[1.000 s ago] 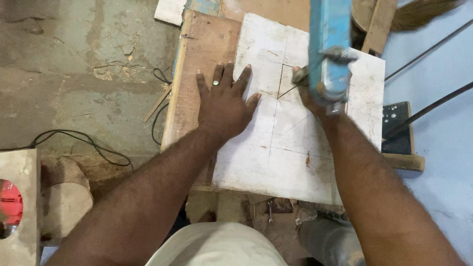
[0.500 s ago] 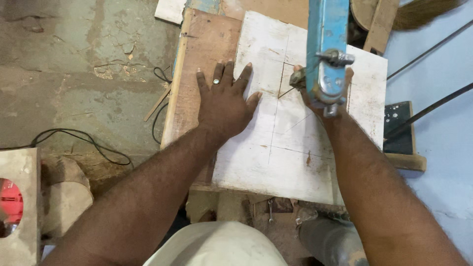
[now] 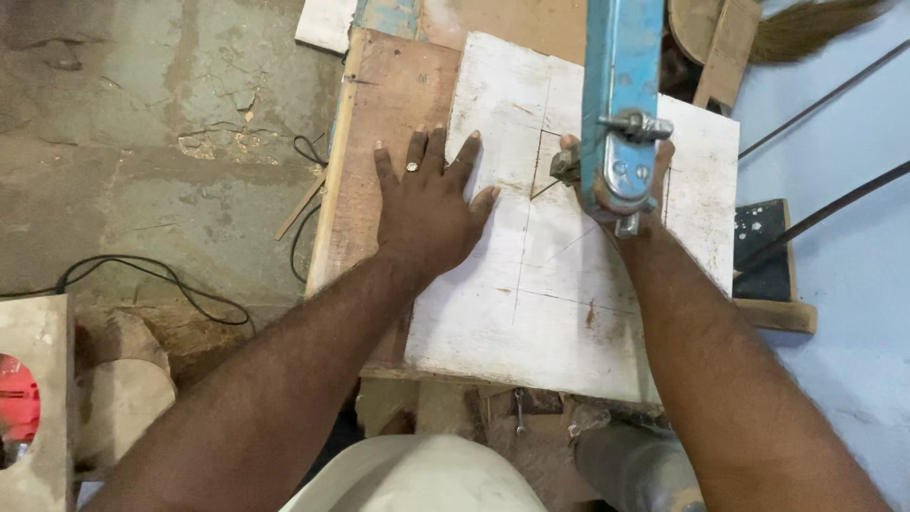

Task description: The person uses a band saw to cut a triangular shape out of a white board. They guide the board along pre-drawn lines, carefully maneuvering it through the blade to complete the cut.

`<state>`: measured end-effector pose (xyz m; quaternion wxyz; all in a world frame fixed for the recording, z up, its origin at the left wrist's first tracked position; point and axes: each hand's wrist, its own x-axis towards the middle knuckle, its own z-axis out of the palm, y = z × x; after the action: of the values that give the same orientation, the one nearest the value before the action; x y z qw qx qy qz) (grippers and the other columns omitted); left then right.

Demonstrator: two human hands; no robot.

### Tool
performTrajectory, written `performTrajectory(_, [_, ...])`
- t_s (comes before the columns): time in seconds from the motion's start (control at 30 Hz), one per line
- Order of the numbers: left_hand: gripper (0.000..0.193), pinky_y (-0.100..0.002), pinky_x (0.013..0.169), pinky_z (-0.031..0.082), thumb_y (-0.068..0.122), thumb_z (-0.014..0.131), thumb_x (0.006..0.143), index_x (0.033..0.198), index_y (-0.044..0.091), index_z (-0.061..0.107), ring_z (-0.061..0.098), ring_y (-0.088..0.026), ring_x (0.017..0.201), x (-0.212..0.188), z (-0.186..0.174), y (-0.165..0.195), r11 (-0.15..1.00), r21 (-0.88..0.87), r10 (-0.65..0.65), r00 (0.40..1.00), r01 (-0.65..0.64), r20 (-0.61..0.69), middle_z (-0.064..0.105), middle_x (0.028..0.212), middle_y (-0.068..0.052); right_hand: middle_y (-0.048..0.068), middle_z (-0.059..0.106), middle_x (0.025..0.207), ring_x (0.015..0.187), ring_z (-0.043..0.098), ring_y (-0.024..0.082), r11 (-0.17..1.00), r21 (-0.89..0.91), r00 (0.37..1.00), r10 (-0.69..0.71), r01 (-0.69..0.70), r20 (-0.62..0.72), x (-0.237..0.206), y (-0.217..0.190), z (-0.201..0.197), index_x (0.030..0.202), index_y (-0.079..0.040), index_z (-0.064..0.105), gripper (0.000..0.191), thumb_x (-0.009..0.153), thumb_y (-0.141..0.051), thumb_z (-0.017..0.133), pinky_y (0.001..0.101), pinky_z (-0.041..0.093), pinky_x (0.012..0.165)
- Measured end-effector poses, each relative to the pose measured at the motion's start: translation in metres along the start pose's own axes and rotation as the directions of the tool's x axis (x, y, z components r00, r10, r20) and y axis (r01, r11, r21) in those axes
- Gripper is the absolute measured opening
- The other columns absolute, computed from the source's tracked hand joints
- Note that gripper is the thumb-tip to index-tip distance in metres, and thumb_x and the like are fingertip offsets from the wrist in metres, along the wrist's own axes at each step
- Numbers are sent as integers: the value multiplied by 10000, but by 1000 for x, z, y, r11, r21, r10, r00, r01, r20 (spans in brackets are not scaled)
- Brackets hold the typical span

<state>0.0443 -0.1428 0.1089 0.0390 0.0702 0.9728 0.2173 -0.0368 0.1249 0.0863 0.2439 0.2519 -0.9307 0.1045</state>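
Note:
A white board with pencil lines lies on a brown wooden table. My left hand, with a ring on one finger, lies flat with fingers spread, across the board's left edge and the table. A blue saw arm reaches down over the board and ends in a metal guide at a drawn line. My right hand rests on the board under that arm, which hides most of it. Only fingertips and the wrist show.
A black cable loops over the cracked concrete floor at left. A wooden box with a red part stands at the lower left. A black block and dark rods lie right of the board, a broom at the top right.
Both hands and the board stay nearly where they were. The view has shifted a little, so the blue arm sits slightly higher in the picture.

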Motion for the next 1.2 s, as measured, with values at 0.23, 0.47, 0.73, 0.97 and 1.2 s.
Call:
performTrajectory(0.23, [699,-716,1168,-29,560,409,1020,1599,189,287,143,-378,1532,-2,-1,-1,999,-36,5,1000,-6,-31,240,1632,-212,216,685,1179,985,709,309,907,357,973,229,-223,25,0,2,6,1463,17,449,633,1009,-313,741,408,621,825])
performTrajectory(0.47, [699,-725,1159,-3,563,437,1006,1580,181,322,188,-386,1515,-4,1,-1,999,-27,25,995,-28,-92,283,1610,-213,208,690,1129,908,700,293,958,248,989,145,-146,21,-4,5,6,1453,19,442,618,1007,-272,756,382,614,760])
performTrajectory(0.73, [697,-726,1170,-3,559,422,1019,1595,183,305,186,-388,1525,-4,2,-2,1000,-26,3,1000,-4,-26,267,1617,-219,198,696,1073,820,688,274,989,131,998,68,-68,3,-1,-3,-4,1442,22,433,606,1005,-226,772,353,606,685])
performTrajectory(0.97, [695,-725,1141,-20,564,404,1009,1569,162,314,160,-387,1505,-2,7,-3,998,-3,61,989,-62,-137,232,1608,-239,190,701,1024,743,679,257,992,-65,991,-113,109,-65,7,-18,-14,1432,25,426,598,1004,-185,787,327,599,620])
performTrajectory(1.2, [692,-730,1170,3,556,407,1024,1592,173,309,178,-383,1523,-4,1,-3,1000,-2,14,999,-15,-38,265,1614,-227,69,647,1089,854,697,174,735,524,891,440,-431,116,7,-16,-6,1328,-8,317,687,905,-158,837,299,670,640])
